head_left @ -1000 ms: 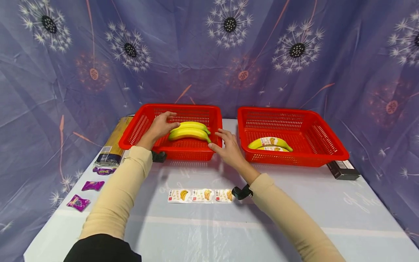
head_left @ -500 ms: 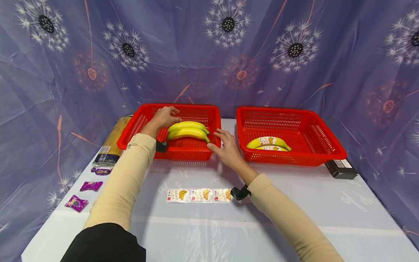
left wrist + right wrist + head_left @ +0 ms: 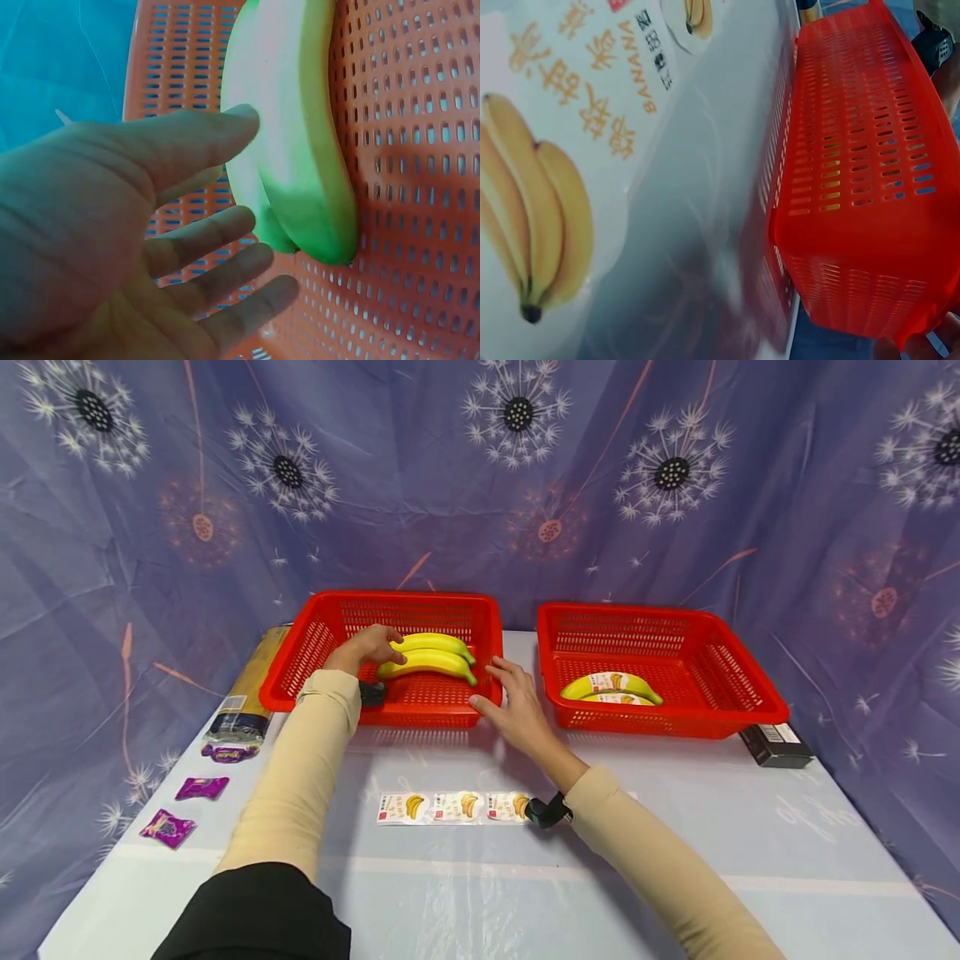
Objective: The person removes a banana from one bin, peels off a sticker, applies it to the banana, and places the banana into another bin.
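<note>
Two yellow bananas, the far banana (image 3: 435, 642) and the near banana (image 3: 427, 663), lie side by side in the left red basket (image 3: 420, 717). My left hand (image 3: 366, 647) reaches over their left ends. In the left wrist view its fingers (image 3: 232, 315) are apart and loosely straight, and the thumb overlaps the near side of the bananas (image 3: 300, 135). My right hand (image 3: 517, 706) is at the basket's front right corner, thumb and fingers spread by the rim. Its fingertips (image 3: 922, 349) show at the basket's edge in the right wrist view.
A right red basket (image 3: 660, 725) holds labelled bananas (image 3: 611, 685). Banana stickers (image 3: 457, 807) lie in a row on the table (image 3: 465, 893). Several purple wrapped sweets (image 3: 202, 788) and a gold package (image 3: 247, 693) are at left; a black box (image 3: 776, 747) sits at right.
My left hand rises slightly over the basket, then comes down to the bananas' left ends. My right hand stays by the basket's corner.
</note>
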### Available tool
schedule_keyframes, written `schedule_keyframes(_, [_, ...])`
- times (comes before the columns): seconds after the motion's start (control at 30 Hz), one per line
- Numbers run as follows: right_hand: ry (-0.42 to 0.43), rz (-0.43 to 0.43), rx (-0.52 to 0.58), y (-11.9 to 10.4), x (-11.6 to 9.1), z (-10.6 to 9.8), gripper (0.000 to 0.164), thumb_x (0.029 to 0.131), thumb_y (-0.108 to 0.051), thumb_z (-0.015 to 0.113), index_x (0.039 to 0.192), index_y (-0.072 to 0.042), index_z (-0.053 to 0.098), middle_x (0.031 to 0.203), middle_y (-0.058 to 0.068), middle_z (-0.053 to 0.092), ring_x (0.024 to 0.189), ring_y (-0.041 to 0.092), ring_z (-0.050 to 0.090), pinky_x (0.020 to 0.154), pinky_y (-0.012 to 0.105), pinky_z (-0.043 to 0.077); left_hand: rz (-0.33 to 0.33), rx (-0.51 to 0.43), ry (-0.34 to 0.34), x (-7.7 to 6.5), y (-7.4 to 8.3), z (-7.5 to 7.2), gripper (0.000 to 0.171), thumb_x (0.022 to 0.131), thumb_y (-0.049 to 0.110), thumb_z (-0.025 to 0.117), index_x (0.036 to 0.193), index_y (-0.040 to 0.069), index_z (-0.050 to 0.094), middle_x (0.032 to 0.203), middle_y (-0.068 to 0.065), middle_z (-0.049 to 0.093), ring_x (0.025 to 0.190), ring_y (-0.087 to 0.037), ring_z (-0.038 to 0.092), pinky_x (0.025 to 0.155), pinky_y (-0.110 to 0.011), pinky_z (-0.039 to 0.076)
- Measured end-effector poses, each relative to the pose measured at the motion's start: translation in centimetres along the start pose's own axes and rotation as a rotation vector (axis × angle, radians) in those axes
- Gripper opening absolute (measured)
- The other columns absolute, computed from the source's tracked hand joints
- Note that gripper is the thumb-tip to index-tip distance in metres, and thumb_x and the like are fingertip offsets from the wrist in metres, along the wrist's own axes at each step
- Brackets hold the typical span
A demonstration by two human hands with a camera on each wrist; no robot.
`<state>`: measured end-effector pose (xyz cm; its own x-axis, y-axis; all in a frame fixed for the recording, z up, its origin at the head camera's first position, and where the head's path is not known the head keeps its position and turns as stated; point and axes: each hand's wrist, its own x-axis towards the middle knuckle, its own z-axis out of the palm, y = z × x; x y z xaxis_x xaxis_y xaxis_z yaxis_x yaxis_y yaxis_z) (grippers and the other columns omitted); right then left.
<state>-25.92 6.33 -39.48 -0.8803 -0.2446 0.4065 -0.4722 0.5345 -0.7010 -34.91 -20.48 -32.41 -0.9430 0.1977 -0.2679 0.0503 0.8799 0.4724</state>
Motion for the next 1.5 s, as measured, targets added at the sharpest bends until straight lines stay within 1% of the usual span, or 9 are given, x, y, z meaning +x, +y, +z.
schedule_keyframes(0.23, [0.029, -0.008, 0.004, 0.1, -0.3, 0.2, 0.06, 0.084, -0.032, 0.07, 0.132, -0.002, 0.051, 0.148, 0.008, 0.038, 0.135, 0.028, 0.032, 0.109, 0.049, 0.031, -0.028, -0.075, -0.127, 0.4, -0.6, 0.5, 0.064, 0.086, 0.019, 0.065, 0.141, 0.002, 0.037, 0.148, -0.024, 0.031, 0.134, -0.038, 0.033, 0.109, -0.048, 0.033])
schedule_keyframes(0.27, [0.029, -0.008, 0.004, 0.2, -0.3, 0.2, 0.06, 0.084, -0.032, 0.07, 0.132, -0.002, 0.051, 0.148, 0.008, 0.038, 0.135, 0.028, 0.032, 0.109, 0.049, 0.031, -0.001, -0.091, -0.126, 0.8, -1.2, 0.7, 0.065, 0.084, 0.025, 0.069, 0.139, 0.006, 0.041, 0.144, -0.022, 0.037, 0.128, -0.034, 0.041, 0.103, -0.044, 0.04])
schedule_keyframes(0.33, [0.027, -0.01, 0.004, 0.2, -0.3, 0.2, 0.06, 0.083, -0.032, 0.07, 0.132, -0.003, 0.051, 0.148, 0.008, 0.038, 0.135, 0.028, 0.032, 0.109, 0.049, 0.031, -0.001, -0.069, -0.145, 0.8, -1.3, 0.7, 0.066, 0.083, 0.028, 0.07, 0.139, 0.008, 0.042, 0.143, -0.021, 0.038, 0.125, -0.033, 0.043, 0.101, -0.044, 0.042])
schedule_keyframes(0.47, [0.023, -0.011, 0.006, 0.1, -0.3, 0.2, 0.061, 0.083, -0.033, 0.071, 0.132, -0.002, 0.051, 0.148, 0.008, 0.039, 0.135, 0.028, 0.032, 0.109, 0.049, 0.032, 0.001, -0.05, -0.135, 0.4, -1.2, 0.8, 0.061, 0.086, 0.026, 0.066, 0.139, 0.007, 0.042, 0.141, -0.022, 0.039, 0.117, -0.03, 0.045, 0.096, -0.041, 0.046])
schedule_keyframes(0.5, [0.021, -0.011, 0.006, 0.1, -0.3, 0.2, 0.061, 0.083, -0.033, 0.071, 0.132, -0.002, 0.051, 0.147, 0.008, 0.039, 0.135, 0.028, 0.033, 0.109, 0.049, 0.032, -0.031, -0.034, -0.14, 0.0, -0.6, 0.7, 0.061, 0.088, 0.019, 0.062, 0.142, 0.003, 0.038, 0.144, -0.023, 0.036, 0.12, -0.032, 0.042, 0.1, -0.044, 0.042])
schedule_keyframes(0.87, [0.029, -0.01, -0.012, 0.1, 0.2, 0.0, 0.06, 0.083, -0.032, 0.071, 0.132, -0.003, 0.052, 0.146, 0.008, 0.041, 0.134, 0.029, 0.035, 0.109, 0.05, 0.032, 0.027, 0.11, 0.086, 0.2, 0.6, -0.1, 0.05, 0.087, 0.018, 0.064, 0.131, -0.003, 0.052, 0.135, -0.023, 0.051, 0.127, -0.038, 0.044, 0.107, -0.046, 0.037])
schedule_keyframes(1.07, [0.02, -0.008, -0.007, 0.1, 0.1, 0.2, 0.06, 0.083, -0.032, 0.071, 0.132, -0.002, 0.052, 0.146, 0.008, 0.041, 0.134, 0.029, 0.034, 0.109, 0.049, 0.032, 0.038, 0.12, 0.135, -0.2, 0.7, -0.1, 0.046, 0.087, 0.017, 0.065, 0.127, -0.003, 0.056, 0.131, -0.023, 0.055, 0.124, -0.038, 0.047, 0.105, -0.046, 0.039])
schedule_keyframes(1.23, [0.023, 0.0, 0.0, 0.2, 0.1, 0.3, 0.059, 0.083, -0.032, 0.07, 0.131, -0.003, 0.052, 0.146, 0.008, 0.041, 0.135, 0.029, 0.034, 0.11, 0.049, 0.031, 0.041, 0.082, 0.219, -1.3, 1.1, -0.9, 0.042, 0.087, 0.017, 0.064, 0.124, -0.002, 0.059, 0.127, -0.023, 0.058, 0.121, -0.041, 0.045, 0.104, -0.048, 0.037])
schedule_keyframes(1.5, [0.019, 0.023, -0.006, 0.1, 0.5, 0.1, 0.06, 0.083, -0.034, 0.07, 0.132, -0.004, 0.053, 0.145, 0.007, 0.042, 0.134, 0.029, 0.035, 0.109, 0.049, 0.032, 0.086, -0.099, 0.399, -4.6, 1.9, -2.9, 0.043, 0.087, 0.018, 0.066, 0.127, 0.002, 0.058, 0.122, -0.022, 0.061, 0.111, -0.035, 0.055, 0.095, -0.045, 0.044])
